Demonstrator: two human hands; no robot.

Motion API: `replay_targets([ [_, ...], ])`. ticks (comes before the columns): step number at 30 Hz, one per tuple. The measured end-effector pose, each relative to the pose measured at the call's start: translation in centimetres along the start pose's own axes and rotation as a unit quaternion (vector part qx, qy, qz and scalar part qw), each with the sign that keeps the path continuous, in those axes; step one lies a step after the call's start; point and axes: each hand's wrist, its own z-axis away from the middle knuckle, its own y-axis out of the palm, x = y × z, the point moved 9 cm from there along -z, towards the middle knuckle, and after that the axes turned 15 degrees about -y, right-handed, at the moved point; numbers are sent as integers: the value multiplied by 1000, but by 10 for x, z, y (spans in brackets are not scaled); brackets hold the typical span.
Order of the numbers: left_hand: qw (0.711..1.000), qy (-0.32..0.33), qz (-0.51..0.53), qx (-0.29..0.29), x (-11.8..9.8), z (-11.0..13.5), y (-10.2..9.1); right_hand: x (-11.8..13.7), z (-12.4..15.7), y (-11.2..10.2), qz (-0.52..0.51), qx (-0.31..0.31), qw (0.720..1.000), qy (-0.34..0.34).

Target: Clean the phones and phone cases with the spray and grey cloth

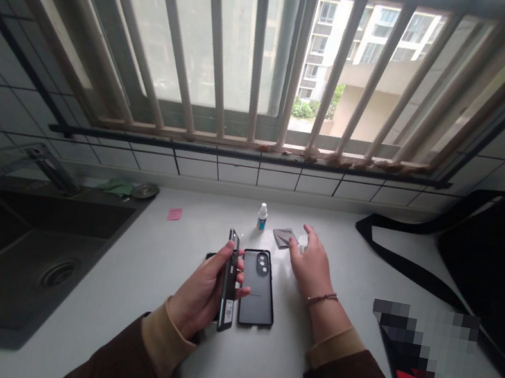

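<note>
My left hand (206,285) is wrapped round a dark smartphone (229,283), which stands nearly edge-on with a small white label near its lower end. Just right of it a black phone case (258,291) lies on the counter, its camera cutout at the top. Part of another dark object shows behind my left hand, mostly hidden. My right hand (312,261) hovers by a grey cloth (283,238), thumb and fingers apart. A small whitish item (303,242) shows between those fingers, too unclear to name. Beyond the phone stands a small white bottle (261,218) with a blue label.
A pink paper square (174,214) lies on the white counter (122,316). On the left is a dark sink (42,204) with a faucet (55,170) and a green cloth (115,186). A black bag (503,266) and a pixelated dark object (420,375) are at right. A barred window rises behind.
</note>
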Motion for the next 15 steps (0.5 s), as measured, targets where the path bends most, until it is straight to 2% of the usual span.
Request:
replay_targets([
  [2, 999, 38, -18, -15, -6, 1, -3, 31, 3, -2, 19, 13, 996, -82],
  [3, 998, 57, -25, -24, -10, 1, -5, 43, 7, 2, -2, 30, 995, -96],
  [5, 994, 88, -35, -46, -15, 2, -9, 58, 19, 18, -78, 81, 990, -82],
  [7, 991, 110, -36, -66, -20, 2, -13, 68, 34, 38, -176, 134, 974, -43],
  [9, 989, 125, -34, -66, -22, 3, -12, 76, 51, 62, -258, 219, 941, 3],
  [11, 991, 125, -34, -44, -21, 3, -7, 82, 64, 77, -299, 282, 911, 35],
  [13, 992, 116, -42, -19, -18, 2, 0, 84, 67, 79, -292, 292, 910, 34],
  [15, 993, 109, -53, 6, -15, 1, 7, 82, 61, 73, -250, 266, 931, 13],
])
